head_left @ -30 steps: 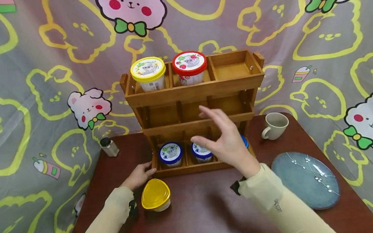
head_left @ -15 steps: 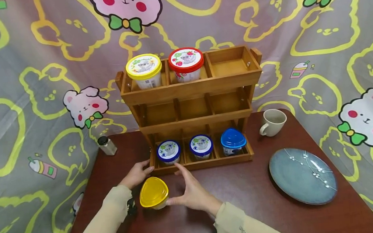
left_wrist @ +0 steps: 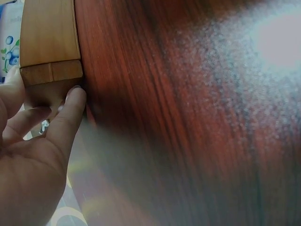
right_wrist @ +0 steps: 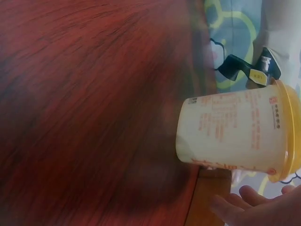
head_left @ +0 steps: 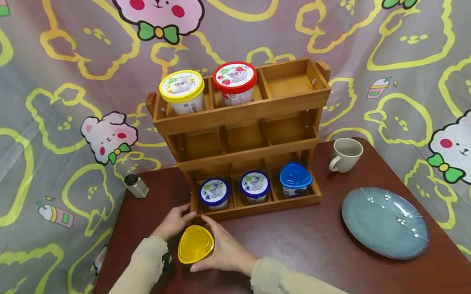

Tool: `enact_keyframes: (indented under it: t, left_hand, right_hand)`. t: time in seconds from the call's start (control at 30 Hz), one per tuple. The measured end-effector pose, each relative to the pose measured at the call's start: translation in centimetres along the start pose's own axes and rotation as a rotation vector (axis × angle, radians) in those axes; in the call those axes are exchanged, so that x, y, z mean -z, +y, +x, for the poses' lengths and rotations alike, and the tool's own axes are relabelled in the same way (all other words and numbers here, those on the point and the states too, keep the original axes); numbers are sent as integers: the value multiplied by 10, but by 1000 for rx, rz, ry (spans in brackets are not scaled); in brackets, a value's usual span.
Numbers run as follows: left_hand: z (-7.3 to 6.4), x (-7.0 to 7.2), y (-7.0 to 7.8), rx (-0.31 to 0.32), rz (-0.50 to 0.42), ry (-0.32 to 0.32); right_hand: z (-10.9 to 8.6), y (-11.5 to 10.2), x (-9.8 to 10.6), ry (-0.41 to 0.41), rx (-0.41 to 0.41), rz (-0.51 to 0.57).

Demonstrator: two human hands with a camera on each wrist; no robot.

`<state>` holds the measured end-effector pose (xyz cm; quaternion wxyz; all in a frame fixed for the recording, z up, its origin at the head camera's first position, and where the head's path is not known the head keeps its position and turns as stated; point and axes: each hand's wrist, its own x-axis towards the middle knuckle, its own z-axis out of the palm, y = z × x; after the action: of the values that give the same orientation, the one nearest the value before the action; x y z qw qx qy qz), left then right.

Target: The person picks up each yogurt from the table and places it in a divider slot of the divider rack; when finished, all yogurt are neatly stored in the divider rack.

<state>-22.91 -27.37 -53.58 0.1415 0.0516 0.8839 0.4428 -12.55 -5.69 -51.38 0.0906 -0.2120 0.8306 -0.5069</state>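
My left hand [head_left: 175,223] grips the lower left corner of a three-tier wooden rack [head_left: 243,113]; in the left wrist view the hand [left_wrist: 40,136] has thumb and fingers on either side of the corner end [left_wrist: 51,71]. A tub with a yellow rounded-triangular lid [head_left: 195,244] stands on the table just in front of that corner. Around its right side spreads my right hand [head_left: 223,250], thumb toward the near side, fingers toward the far side. The right wrist view shows the white tub [right_wrist: 230,132] with a visible gap between it and the fingers of the right hand [right_wrist: 263,207].
Two blue-rimmed tubs [head_left: 214,193] and a blue-lidded tub [head_left: 295,176] occupy the bottom tier. A yellow-rimmed tub [head_left: 182,88] and a red-rimmed tub [head_left: 235,81] sit on top. Around the rack are a small jar [head_left: 136,186], a mug [head_left: 346,154] and a blue-grey plate [head_left: 385,222].
My right hand has come from in front of the rack's right side, down and left, to around the yellow-lidded tub. The left hand has kept its place at the rack corner.
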Motion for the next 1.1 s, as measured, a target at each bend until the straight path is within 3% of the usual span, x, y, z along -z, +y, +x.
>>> enact_keyframes:
  t: [0.5, 0.7, 1.1]
  left_hand:
    - [-2, -1, 0, -27, -45, -12]
    - [-2, 0, -2, -36, -5, 5]
    - [-1, -1, -2, -4, -50, -3]
  right_hand:
    - [9, -4, -12, 4, -6, -83]
    - [11, -1, -15, 7, 8, -116]
    - [11, 2, -9, -26, 48, -107]
